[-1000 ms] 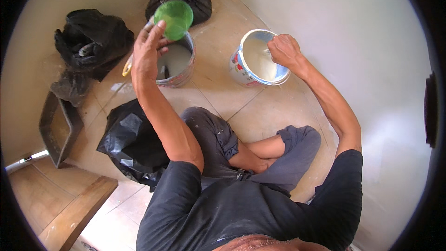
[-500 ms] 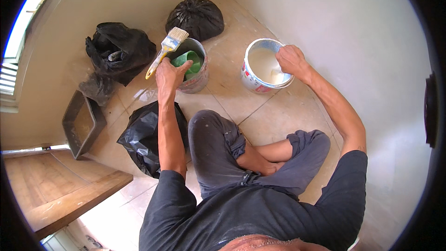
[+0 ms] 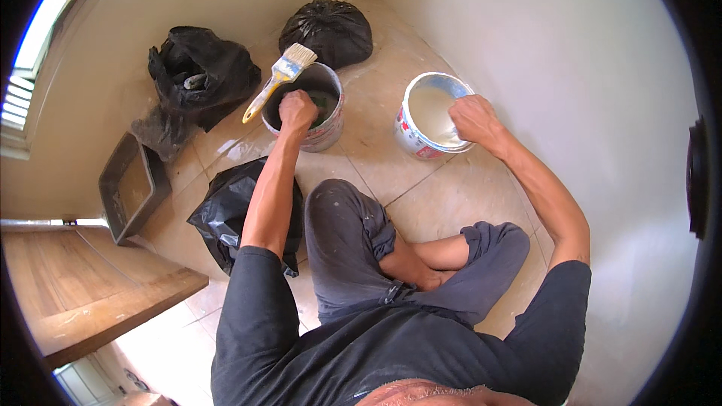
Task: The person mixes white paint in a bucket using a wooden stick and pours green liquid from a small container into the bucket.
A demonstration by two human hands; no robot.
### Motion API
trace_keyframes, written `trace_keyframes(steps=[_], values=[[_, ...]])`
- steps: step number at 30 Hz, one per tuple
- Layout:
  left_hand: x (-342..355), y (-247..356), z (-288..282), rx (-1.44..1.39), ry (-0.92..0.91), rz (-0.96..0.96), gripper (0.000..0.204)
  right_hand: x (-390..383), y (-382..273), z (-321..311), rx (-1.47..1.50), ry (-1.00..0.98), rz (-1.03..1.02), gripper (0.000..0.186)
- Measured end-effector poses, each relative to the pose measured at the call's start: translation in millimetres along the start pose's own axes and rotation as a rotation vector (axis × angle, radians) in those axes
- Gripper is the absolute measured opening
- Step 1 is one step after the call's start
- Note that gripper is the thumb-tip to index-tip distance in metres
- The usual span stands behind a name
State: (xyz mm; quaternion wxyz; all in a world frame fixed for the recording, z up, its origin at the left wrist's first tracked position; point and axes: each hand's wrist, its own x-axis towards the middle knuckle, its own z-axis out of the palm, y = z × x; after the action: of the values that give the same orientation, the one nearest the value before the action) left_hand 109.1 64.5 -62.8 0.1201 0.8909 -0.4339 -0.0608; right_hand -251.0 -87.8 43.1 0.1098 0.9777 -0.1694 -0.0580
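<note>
My left hand (image 3: 298, 110) reaches down into a dark-walled bucket (image 3: 333, 129), its fingers closed. Beside it, partly hidden in the shadow of the bucket, shows a green plastic cup (image 3: 324, 104); the hand appears to grip it. Across the bucket's left rim lies a wide paintbrush (image 3: 272, 83) with pale bristles and a yellow-edged handle. My right hand (image 3: 474, 119) is closed at the right rim of a white bucket (image 3: 410, 131) of creamy white liquid. What its fingers hold is hidden, though something pale shows just below them in the liquid.
Black plastic bags stand behind the buckets, one knotted (image 3: 327, 32) and one open (image 3: 203, 71). Another black bag (image 3: 239, 207) lies by my left knee. A grey rectangular frame or tray (image 3: 124, 210) rests near the left wall, beyond a wooden door (image 3: 98, 286). A pale wall (image 3: 556, 68) rises at right.
My left hand has moved from the bucket's rim down inside it, and the green cup has sunk lower. The right hand stays at the white bucket, slightly shifted.
</note>
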Motion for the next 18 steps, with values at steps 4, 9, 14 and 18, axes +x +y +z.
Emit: trace_keyframes(steps=[4,9,14,18], values=[[13.5,1.7,1.6,0.029,-0.129,0.034,0.048,5.9,12.8,9.7,-0.026,0.05,0.124,0.007],[22.3,18.6,16.4,0.117,-0.086,0.092,0.029,22.3,-6.4,21.6,-0.032,0.122,0.096,0.007],[19.2,29.9,-2.6,0.097,-0.302,0.032,0.034,20.1,-20.1,-0.5,0.06,0.117,-0.091,0.004],[12.0,20.1,-30.7,-0.001,-0.501,-0.01,0.055,3.6,-2.7,-2.4,0.052,0.127,-0.088,0.002]])
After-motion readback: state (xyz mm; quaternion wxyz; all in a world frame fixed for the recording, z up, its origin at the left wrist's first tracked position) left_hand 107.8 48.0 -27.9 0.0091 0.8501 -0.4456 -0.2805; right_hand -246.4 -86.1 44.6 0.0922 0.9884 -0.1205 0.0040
